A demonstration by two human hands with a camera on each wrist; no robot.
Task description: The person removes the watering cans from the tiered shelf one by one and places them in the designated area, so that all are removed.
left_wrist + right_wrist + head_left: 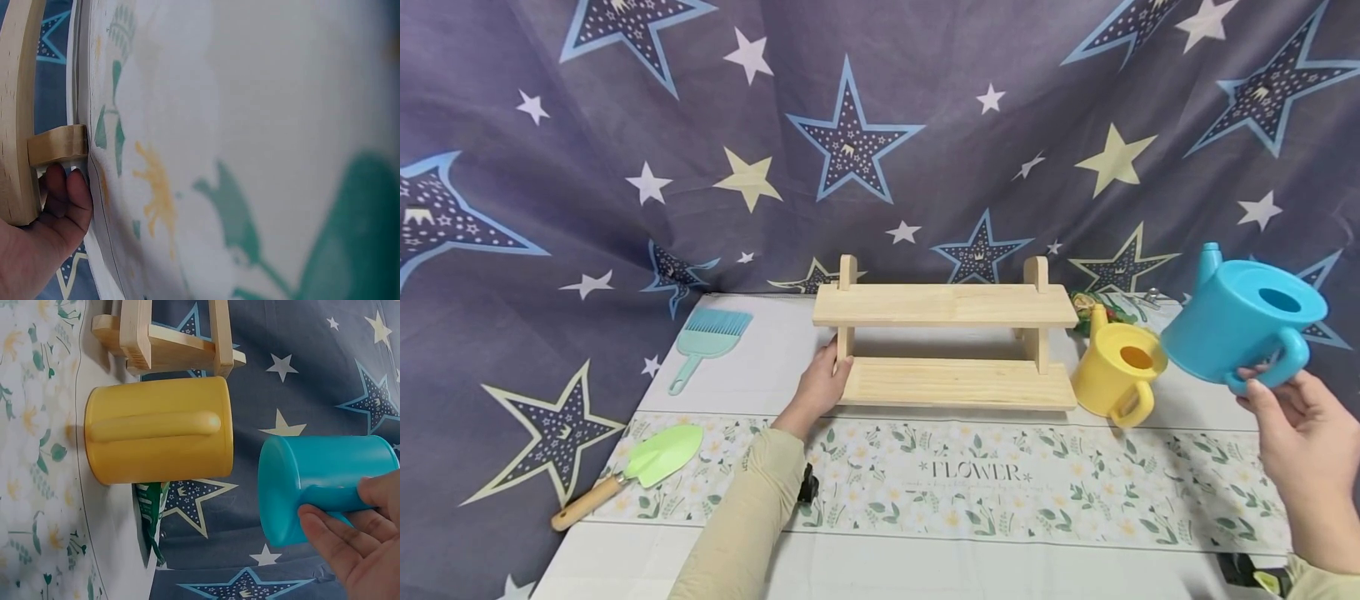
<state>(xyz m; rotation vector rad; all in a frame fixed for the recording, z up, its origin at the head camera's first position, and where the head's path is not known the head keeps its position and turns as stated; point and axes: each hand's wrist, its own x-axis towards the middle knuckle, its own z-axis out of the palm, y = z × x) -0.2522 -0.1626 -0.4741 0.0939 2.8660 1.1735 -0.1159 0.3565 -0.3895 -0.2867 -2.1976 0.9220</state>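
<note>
On the right of the head view, my right hand (1303, 450) grips the handle of a blue watering can (1240, 321), held up above the table with its spout pointing away. The same blue can (337, 469) and the gripping fingers fill the right side of the right wrist view. A two-tier wooden shelf (943, 307) stands at the middle of the table. My left hand (820, 385) holds its left end near the lower board; in the left wrist view its fingers (78, 194) curl beneath a wooden bar. Just right of the shelf stands a yellow watering can (1108, 379).
A light-green trowel (662, 454) with a wooden handle and a teal dustpan-shaped brush (709, 337) lie on the left. Behind the yellow can are green packets (1086, 308). A flower-print band (977, 475) crosses the tablecloth, and a star-patterned curtain (880, 225) hangs at the back.
</note>
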